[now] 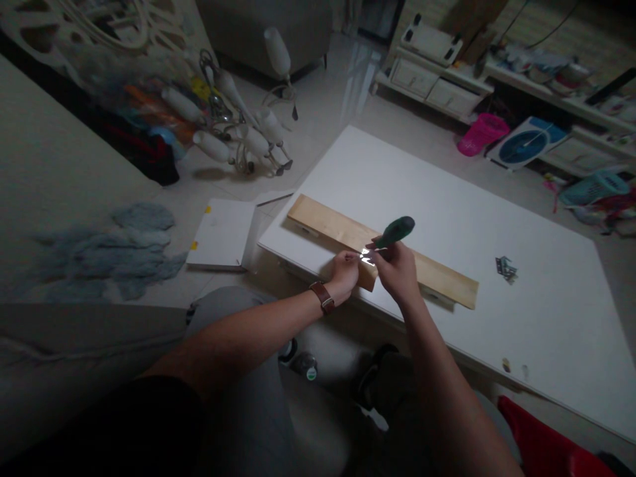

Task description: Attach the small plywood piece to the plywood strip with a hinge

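Note:
A long, light-coloured wooden plank (328, 224) lies across a large white panel (422, 179). A shorter wooden piece (368, 279) sticks out from the plank's near side, between my hands. There my left hand (344, 275), with a brown-strapped watch on the wrist, is closed in a pinch at a small shiny metal piece (366, 255). The glare hides that piece's exact shape. Held in my right hand (399, 268) is a screwdriver (399, 230), its dark green handle tilted up and to the right. Its tip cannot be made out.
Small metal hardware (506, 269) lies on the panel at right. A white box-like board (223, 233) rests on the floor at left, near a grey cloth (124, 245) and a chandelier (243, 132). A pink basket (481, 134) and blue fan (527, 144) stand behind.

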Motion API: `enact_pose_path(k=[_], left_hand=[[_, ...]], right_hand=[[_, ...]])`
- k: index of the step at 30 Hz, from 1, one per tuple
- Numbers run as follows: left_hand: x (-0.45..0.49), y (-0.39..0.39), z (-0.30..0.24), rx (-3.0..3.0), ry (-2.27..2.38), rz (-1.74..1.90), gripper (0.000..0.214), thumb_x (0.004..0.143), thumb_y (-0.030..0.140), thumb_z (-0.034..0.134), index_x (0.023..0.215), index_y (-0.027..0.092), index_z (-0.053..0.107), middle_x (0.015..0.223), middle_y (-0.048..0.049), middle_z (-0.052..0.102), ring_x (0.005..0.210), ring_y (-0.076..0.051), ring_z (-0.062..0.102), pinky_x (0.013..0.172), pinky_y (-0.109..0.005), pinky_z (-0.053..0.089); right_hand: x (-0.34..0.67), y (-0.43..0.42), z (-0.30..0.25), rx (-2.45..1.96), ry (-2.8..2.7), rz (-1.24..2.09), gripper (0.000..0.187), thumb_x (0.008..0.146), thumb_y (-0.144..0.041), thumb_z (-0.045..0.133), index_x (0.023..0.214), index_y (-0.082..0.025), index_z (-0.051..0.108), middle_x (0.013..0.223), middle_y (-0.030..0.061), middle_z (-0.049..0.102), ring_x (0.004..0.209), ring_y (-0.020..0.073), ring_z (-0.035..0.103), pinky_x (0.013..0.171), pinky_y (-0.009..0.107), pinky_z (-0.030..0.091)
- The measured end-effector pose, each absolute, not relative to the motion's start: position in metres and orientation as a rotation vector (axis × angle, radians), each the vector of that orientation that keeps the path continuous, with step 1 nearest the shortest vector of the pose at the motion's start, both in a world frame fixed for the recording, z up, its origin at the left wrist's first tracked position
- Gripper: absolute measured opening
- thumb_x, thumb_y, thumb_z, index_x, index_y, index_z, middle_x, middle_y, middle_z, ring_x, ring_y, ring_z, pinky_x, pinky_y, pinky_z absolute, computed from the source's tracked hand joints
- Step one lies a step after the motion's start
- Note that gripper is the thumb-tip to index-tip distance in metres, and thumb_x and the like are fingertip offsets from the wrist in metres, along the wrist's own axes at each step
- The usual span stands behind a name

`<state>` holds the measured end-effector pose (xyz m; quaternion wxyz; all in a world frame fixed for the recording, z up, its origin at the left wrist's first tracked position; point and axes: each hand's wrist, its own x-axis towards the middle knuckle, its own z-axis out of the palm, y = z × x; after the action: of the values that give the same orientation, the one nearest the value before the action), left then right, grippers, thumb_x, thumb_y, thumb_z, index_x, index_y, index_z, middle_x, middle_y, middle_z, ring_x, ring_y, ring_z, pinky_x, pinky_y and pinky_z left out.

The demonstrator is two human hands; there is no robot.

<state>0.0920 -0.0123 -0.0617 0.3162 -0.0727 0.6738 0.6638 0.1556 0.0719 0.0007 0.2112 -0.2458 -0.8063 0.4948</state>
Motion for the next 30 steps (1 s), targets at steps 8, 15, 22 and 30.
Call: enact_pose_path(k=[8,15,22,30], left_hand=[[0.0934,-0.0135,-0.0589,-0.183,1.808,1.735,0.020,0.086,0.007,0.059,0.073,0.022,0.063,0.089,-0.0045,0.075,0.088,-0.019,0.068,0.080,-0.028,0.049],[0.0941,-0.0125,-0.0617,-0.185,1.827,1.719,0.017,0.087,0.012,0.061,0.074,0.022,0.063,0.086,-0.0039,0.074,0.085,-0.019,0.068,0.078,-0.028,0.048],[0.0938,-0.0118,-0.0625,-0.179,1.817,1.724,0.014,0.088,0.013,0.063,0.077,0.021,0.066,0.087,-0.0042,0.074,0.084,-0.018,0.067,0.077,-0.027,0.048],[0.0941,-0.0137,-0.0613,-0.168,1.823,1.736,0.018,0.092,0.012,0.061,0.075,0.020,0.064,0.087,-0.0041,0.073,0.086,-0.018,0.066,0.078,-0.027,0.047]], right_hand=[[0.1538,0.0694,0.0030,-0.610,-2.307,1.250,0.015,0.088,-0.037,0.068,0.095,-0.024,0.065,0.093,0.0095,0.082,0.079,0.0250,0.079,0.073,0.040,0.064],[0.1556,0.0709,0.0003,-0.667,-2.338,1.124,0.019,0.086,-0.036,0.068,0.098,-0.022,0.071,0.078,0.0047,0.076,0.066,0.0223,0.073,0.065,0.037,0.058],[0.1545,0.0721,-0.0003,-0.745,-2.265,1.144,0.027,0.082,-0.043,0.072,0.097,-0.021,0.073,0.085,0.0086,0.078,0.068,0.0224,0.071,0.065,0.038,0.057],[0.1568,0.0763,-0.0015,-0.704,-2.221,1.409,0.036,0.081,-0.036,0.070,0.111,-0.018,0.074,0.099,0.0119,0.082,0.076,0.0227,0.075,0.078,0.042,0.061]])
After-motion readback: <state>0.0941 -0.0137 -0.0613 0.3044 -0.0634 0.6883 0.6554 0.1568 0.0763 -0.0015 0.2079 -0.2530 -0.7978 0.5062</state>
